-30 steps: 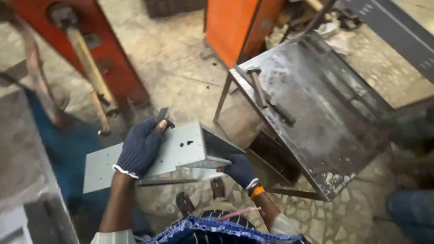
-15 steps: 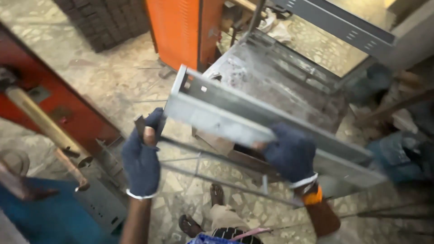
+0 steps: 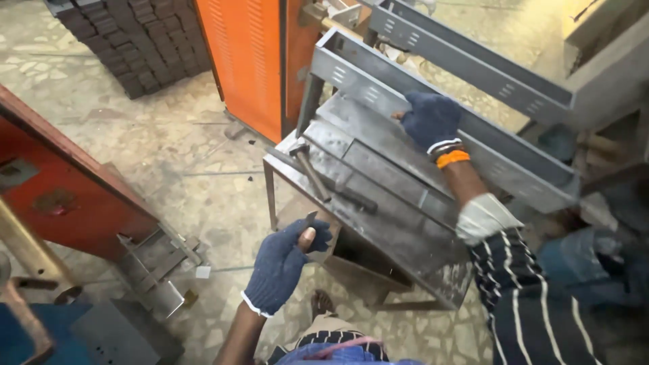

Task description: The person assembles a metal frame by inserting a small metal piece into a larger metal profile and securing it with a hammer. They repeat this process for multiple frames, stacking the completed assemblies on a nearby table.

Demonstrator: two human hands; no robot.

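1. Two gloved hands are showing in the head view, both in dark blue knit gloves.
2. I am seeing the right hand [image 3: 433,120] resting on the grey metal channel [image 3: 473,135], fingers curled over its near wall and gripping it. An orange band is sitting at that wrist.
3. I am finding the channel lying across the far side of the steel work table [image 3: 399,223], slanting from upper left down to lower right. A second grey channel [image 3: 473,64] is lying just behind it.
4. I am seeing the left hand [image 3: 287,263] hanging off the table's near corner, loosely clenched, apart from the channel. A thin dark piece is sticking up from the fingers; I cannot tell what it is.
5. I am noting a hammer [image 3: 311,169] lying on the table top, between the two hands, touched by neither.
6. I am recording an orange cabinet [image 3: 250,61] standing behind the table and a stack of dark bricks [image 3: 142,44] to its left.
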